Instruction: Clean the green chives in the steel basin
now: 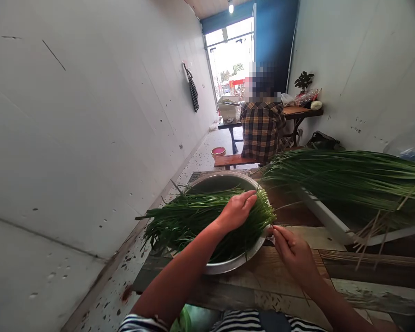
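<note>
A bundle of long green chives (193, 219) lies across a wide metal basin (233, 263) on the wooden table, leaf tips pointing left over the rim. My left hand (237, 210) rests flat on top of the bundle near its cut ends, fingers stretched out. My right hand (293, 251) is just right of the basin's rim, fingers curled in a pinch close to the cut ends; what it holds is too small to make out.
A big pile of uncut chives (349, 177) lies over a white tray (332, 221) at the right. Ahead, a person in a plaid shirt (263, 129) sits on a bench (233, 160) at another table. A white wall runs along the left.
</note>
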Motion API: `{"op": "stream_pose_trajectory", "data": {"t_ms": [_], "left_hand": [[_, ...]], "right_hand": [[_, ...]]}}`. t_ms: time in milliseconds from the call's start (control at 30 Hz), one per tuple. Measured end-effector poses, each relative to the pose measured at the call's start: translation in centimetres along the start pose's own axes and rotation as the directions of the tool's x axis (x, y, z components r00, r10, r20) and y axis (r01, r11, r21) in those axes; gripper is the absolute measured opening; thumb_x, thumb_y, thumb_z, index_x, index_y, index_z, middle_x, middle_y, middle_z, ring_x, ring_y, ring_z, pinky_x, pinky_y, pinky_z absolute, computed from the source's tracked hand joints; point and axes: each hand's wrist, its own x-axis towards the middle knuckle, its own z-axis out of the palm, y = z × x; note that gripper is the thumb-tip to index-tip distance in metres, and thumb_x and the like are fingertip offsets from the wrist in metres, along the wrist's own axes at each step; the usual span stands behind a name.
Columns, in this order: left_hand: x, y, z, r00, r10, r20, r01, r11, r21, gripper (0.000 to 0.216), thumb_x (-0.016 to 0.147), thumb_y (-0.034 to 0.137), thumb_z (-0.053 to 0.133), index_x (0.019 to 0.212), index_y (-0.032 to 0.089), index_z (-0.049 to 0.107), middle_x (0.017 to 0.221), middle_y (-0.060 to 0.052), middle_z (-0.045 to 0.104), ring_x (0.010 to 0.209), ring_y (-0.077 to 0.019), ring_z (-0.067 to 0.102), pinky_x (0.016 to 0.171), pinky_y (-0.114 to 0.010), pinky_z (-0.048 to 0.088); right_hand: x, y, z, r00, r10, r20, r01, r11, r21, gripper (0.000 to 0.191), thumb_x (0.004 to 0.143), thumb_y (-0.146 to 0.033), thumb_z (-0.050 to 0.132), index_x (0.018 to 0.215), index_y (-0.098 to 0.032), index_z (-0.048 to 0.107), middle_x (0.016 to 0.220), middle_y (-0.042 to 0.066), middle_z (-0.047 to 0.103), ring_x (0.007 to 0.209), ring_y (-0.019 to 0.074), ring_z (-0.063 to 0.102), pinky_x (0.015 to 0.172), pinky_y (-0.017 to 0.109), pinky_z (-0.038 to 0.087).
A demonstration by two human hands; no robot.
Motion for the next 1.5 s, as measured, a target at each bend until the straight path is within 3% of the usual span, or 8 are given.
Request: {"op": "stream_pose_trajectory", "data": {"t_ms": [100,367,600,833,1000,1167,1367,1500], "left_hand": [[0.4,0.5,1.8,0.998,-0.030,0.054,0.039,0.984,-0.171,0.040,0.084,0.048,0.046,0.092,0.014,0.066,0.082,-0.006,0.066,0.086,-0.0186,0.055,0.082,-0.029,0.042],[0.4,-0.3,0.2,0.934,-0.188,0.304,0.340,0.729,-0.594,0.046,0.069,0.049,0.067,0.091,0.009,0.067,0.070,-0.004,0.062,0.065,-0.0113,0.055,0.066,-0.025,0.044],[1.3,-0.6,-1.1,0.836,-0.176,0.519,0.482,0.688,-0.543,0.038,0.063,0.044,0.074,0.074,0.008,0.068,0.073,-0.008,0.066,0.070,-0.0163,0.060,0.071,-0.030,0.047],[1.1,-1.2,-0.2,0.869,-0.169,0.464,0.457,0.632,-0.625,0.035,0.064,0.040,0.075,0.079,0.009,0.068,0.071,-0.006,0.066,0.065,-0.0140,0.059,0.069,-0.029,0.045],[0.8,-1.3,-0.1,0.884,-0.191,0.426,0.430,0.689,-0.584,0.034,0.064,0.040,0.074,0.063,0.008,0.062,0.057,0.000,0.056,0.054,-0.0075,0.048,0.054,-0.022,0.037],[0.9,-1.6,0.2,0.886,-0.184,0.427,0.420,0.709,-0.566,0.037,0.064,0.042,0.073,0.060,0.008,0.059,0.057,0.001,0.054,0.053,-0.0074,0.046,0.053,-0.022,0.035],[0.9,-0.7,0.1,0.876,-0.179,0.447,0.421,0.736,-0.530,0.036,0.069,0.044,0.069,0.081,0.010,0.068,0.072,-0.003,0.064,0.064,-0.0111,0.055,0.064,-0.024,0.043],[2.0,-0.5,-1.7,0.927,-0.185,0.326,0.256,0.947,-0.192,0.037,0.077,0.040,0.060,0.104,0.015,0.068,0.083,-0.005,0.068,0.073,-0.0142,0.059,0.072,-0.027,0.044]], "right_hand": [[-0.1,0.3,-0.3,0.999,-0.035,-0.008,0.034,0.999,-0.035,0.036,0.088,-0.044,0.042,0.090,-0.018,0.068,0.074,0.006,0.069,0.068,0.0191,0.065,0.062,0.027,0.051],[-0.1,0.7,-1.3,0.988,0.022,0.152,-0.021,1.000,-0.007,0.035,0.089,-0.043,0.041,0.090,-0.021,0.068,0.059,0.001,0.060,0.052,0.0146,0.056,0.049,0.023,0.044],[0.1,0.3,-2.7,0.931,0.138,0.338,-0.187,0.975,0.117,0.035,0.088,-0.043,0.044,0.089,-0.018,0.067,0.049,-0.004,0.039,0.043,0.0078,0.033,0.038,0.020,0.028],[-0.4,1.0,-2.7,0.920,0.213,0.330,-0.284,0.941,0.185,0.036,0.086,-0.046,0.047,0.092,-0.017,0.067,0.047,-0.006,0.028,0.040,0.0067,0.023,0.034,0.019,0.019],[-0.6,1.0,-2.1,0.946,0.220,0.236,-0.264,0.949,0.173,0.035,0.084,-0.047,0.049,0.089,-0.018,0.068,0.043,-0.006,0.029,0.038,0.0073,0.026,0.031,0.019,0.020],[0.2,0.6,-1.7,0.943,0.212,0.257,-0.258,0.953,0.162,0.036,0.085,-0.048,0.047,0.084,-0.017,0.066,0.047,-0.005,0.035,0.039,0.0064,0.027,0.032,0.019,0.022],[1.1,1.5,-1.8,0.966,0.121,0.228,-0.147,0.984,0.099,0.034,0.087,-0.046,0.044,0.081,-0.019,0.064,0.053,-0.003,0.044,0.047,0.0098,0.038,0.043,0.021,0.034],[1.2,2.0,-2.2,0.942,0.153,0.299,-0.192,0.976,0.104,0.034,0.087,-0.046,0.044,0.080,-0.019,0.062,0.053,-0.003,0.043,0.048,0.0100,0.037,0.045,0.022,0.032]]}}
